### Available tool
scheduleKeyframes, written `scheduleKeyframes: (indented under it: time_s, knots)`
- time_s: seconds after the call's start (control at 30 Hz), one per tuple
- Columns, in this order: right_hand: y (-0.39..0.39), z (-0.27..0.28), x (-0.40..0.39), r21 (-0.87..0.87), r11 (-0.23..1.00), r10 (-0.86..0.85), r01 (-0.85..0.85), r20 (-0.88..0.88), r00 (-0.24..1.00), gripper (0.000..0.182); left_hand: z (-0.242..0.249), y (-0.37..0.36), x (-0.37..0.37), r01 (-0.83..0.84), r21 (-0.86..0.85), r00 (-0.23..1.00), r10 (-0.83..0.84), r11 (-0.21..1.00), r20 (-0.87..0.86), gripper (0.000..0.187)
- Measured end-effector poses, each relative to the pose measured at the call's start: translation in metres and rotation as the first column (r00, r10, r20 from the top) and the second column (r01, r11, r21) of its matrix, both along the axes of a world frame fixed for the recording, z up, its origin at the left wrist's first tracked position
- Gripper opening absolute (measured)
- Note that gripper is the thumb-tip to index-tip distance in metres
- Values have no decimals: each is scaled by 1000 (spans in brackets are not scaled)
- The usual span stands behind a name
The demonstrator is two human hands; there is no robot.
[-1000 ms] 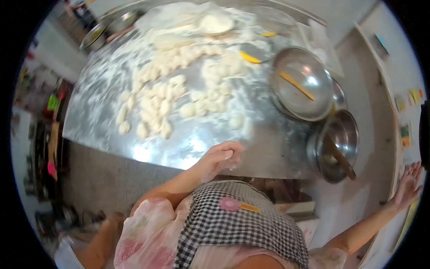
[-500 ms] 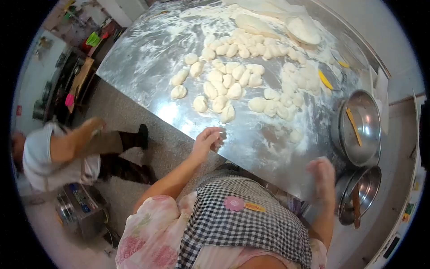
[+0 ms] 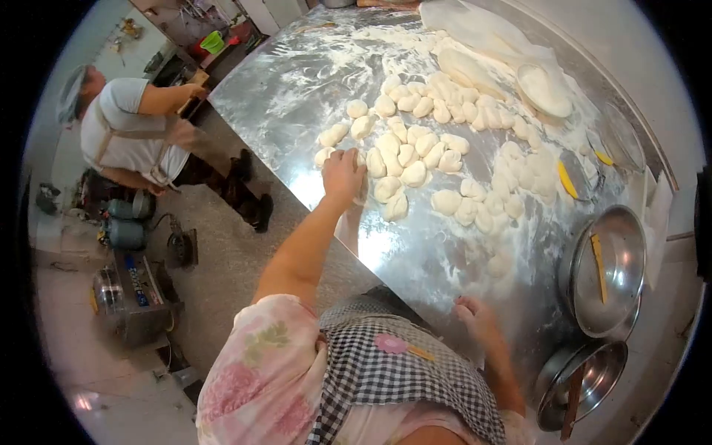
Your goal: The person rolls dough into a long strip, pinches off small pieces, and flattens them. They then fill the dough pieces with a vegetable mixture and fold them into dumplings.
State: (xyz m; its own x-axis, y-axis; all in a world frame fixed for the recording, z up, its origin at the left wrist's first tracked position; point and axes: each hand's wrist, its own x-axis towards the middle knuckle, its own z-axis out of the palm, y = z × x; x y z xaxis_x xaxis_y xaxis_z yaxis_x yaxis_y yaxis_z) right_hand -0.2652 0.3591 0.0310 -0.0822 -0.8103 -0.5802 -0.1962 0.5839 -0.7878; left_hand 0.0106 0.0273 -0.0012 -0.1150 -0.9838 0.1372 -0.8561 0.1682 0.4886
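Note:
Many pale dough pieces (image 3: pixel 415 174) lie in clusters on the floured metal table (image 3: pixel 408 263). My left hand (image 3: pixel 343 176) reaches over the left edge of the dough group, palm down, its fingers curled on or just above a dough piece; what lies under the fingers is hidden. Beside it, another dough piece (image 3: pixel 323 157) shows to the left. My right hand (image 3: pixel 477 317) hovers by the table's front edge, away from the dough, fingers loosely bent and apart, holding nothing.
Steel bowls (image 3: pixel 629 256) stand at the right, one with a yellow scraper (image 3: pixel 599 267). Another yellow-handled tool (image 3: pixel 568 180) and a flour container (image 3: pixel 545 90) lie at the right back. A person (image 3: pixel 137 126) stands left of the table.
My left hand has moved forward from the table edge to the dough. My right hand has come inward towards the front edge. The view has shifted, and the other person has turned.

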Motion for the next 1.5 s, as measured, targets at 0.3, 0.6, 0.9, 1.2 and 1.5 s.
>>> scheduleKeyframes:
  time_s: [0.3,0.6,0.9,1.2,1.5]
  knots:
    - [-66,28,50,-277,831,342,-483,-431,835,35,-13,4,57,-70,-128,988,86,989,129,90]
    - [-212,-19,127,-318,675,277,-665,-727,629,34,-44,-138,-6,253,-271,955,-284,929,-83,75]
    - [-267,-16,138,-506,840,-316,-196,-751,580,13,-10,-207,5,688,-258,660,-732,679,-169,51]
    - [-385,24,253,-396,576,456,-715,-571,683,39,4,-278,258,177,-201,984,-174,963,34,45]
    - [-545,7,363,-448,323,516,-834,-655,552,68,28,-519,249,319,-212,948,-313,924,63,47]
